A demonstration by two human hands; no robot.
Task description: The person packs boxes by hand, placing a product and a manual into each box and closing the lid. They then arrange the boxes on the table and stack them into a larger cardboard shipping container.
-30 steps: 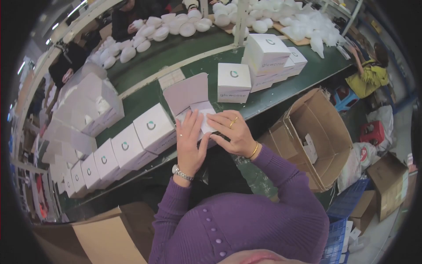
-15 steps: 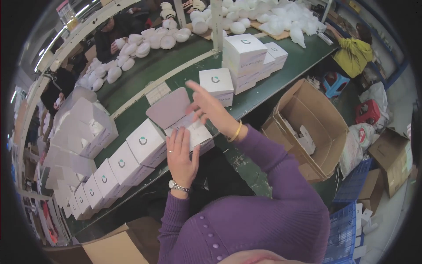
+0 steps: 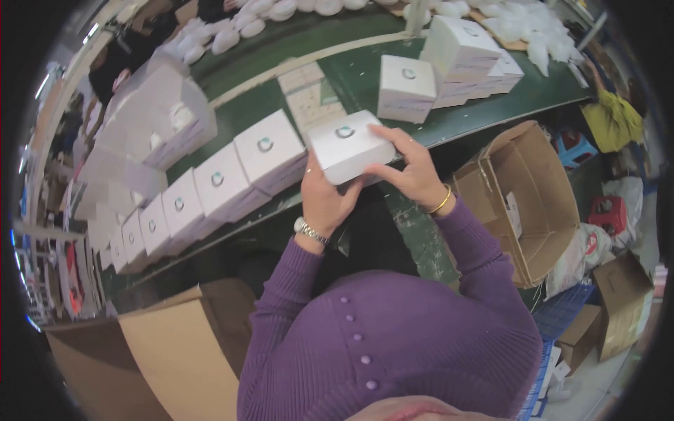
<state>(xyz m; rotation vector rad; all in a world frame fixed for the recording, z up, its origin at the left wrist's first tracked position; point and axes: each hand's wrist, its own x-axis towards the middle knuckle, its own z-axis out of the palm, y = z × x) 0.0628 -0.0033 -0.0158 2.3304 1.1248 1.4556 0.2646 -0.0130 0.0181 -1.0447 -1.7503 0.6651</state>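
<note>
Between my hands is a white carton with a round dark-and-green logo on its lid, which is down over the top. My left hand, with a watch at the wrist, grips the carton's near left corner from the side. My right hand, wearing a gold bracelet, has its fingers on the lid's right edge and its thumb at the near right side. Just left of my left hand stands the end of a row of shut white cartons with the same logo. Behind the held carton lies a pale printed sheet or card.
More white cartons are stacked at the right on the green table. Open cartons stand at the left. White rounded pieces line the back. A large cardboard box sits at my right, near a person in yellow.
The carton's raised lid has come down. My right hand has dropped from the air onto the carton's right side, and my left hand has moved to its left corner. My view has shifted.
</note>
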